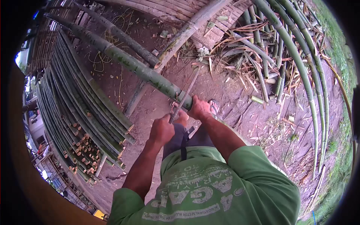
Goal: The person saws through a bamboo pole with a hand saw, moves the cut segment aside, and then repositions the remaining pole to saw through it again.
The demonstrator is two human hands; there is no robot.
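Green shirt (204, 187) is near; left fingers (165, 123) curl tight round a saw (190, 86), right fingers (194, 106) grip a bamboo pole (138, 70).

Out of doors, at what looks like a bamboo-working yard — on bare earth (240, 114) strewn with scraps (257, 100) and bordered by grass (342, 56). Stacked at left with cut green poles (75, 93), hollow ends (86, 143) showing; heaped at upper right with offcuts (258, 69), near long curving poles (279, 25). Furnished at the top with a slatted platform (168, 9). Marked as an open-air workshop — by a saw (187, 91) set across a thick bamboo pole (138, 69).
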